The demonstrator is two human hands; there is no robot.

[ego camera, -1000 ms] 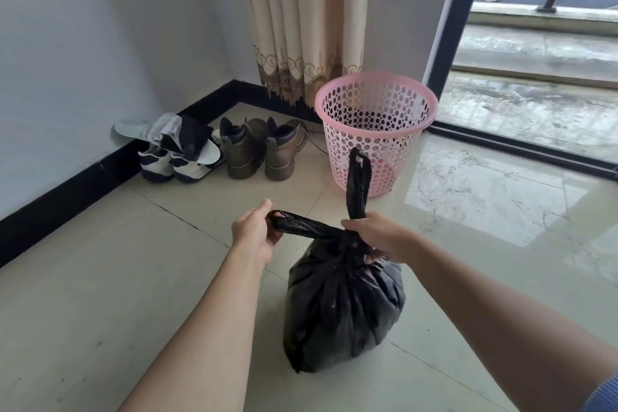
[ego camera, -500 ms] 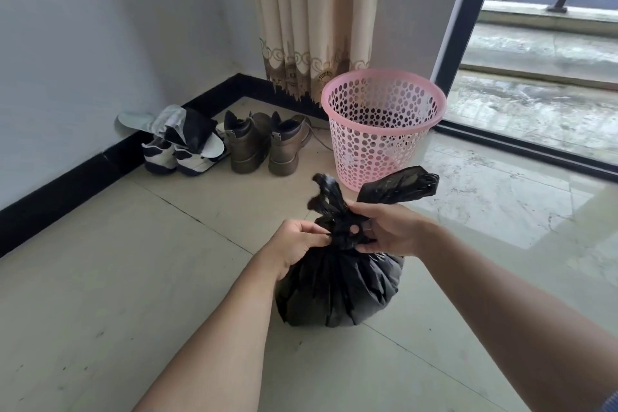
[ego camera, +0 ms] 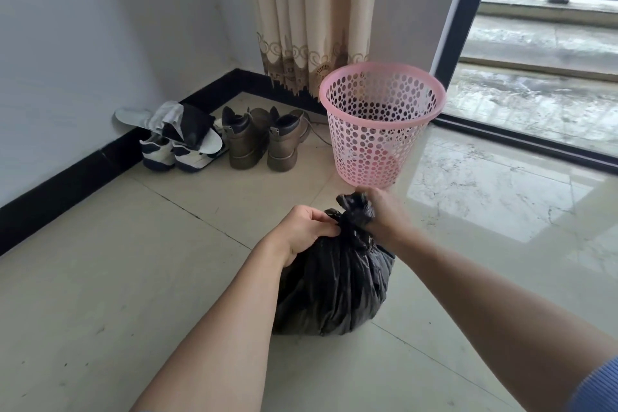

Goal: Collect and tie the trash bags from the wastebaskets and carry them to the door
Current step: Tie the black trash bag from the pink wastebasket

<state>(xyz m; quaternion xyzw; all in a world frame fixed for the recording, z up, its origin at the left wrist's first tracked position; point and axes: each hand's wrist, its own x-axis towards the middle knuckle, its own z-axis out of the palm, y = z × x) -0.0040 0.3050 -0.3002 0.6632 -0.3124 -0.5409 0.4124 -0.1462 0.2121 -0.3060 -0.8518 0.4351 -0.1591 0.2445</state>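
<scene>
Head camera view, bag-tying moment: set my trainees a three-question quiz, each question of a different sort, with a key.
1. True or false: the black trash bag sits inside the pink wastebasket.
2. Multiple choice: what stands directly left of the wastebasket? A) brown boots B) a broom C) a chair
3. Short answer: which part of the bag do the left hand and right hand grip?

Key:
1. False; the bag rests on the floor tiles, in front of the wastebasket.
2. A, the brown boots.
3. The gathered neck at the top, where the knot is forming.
</scene>
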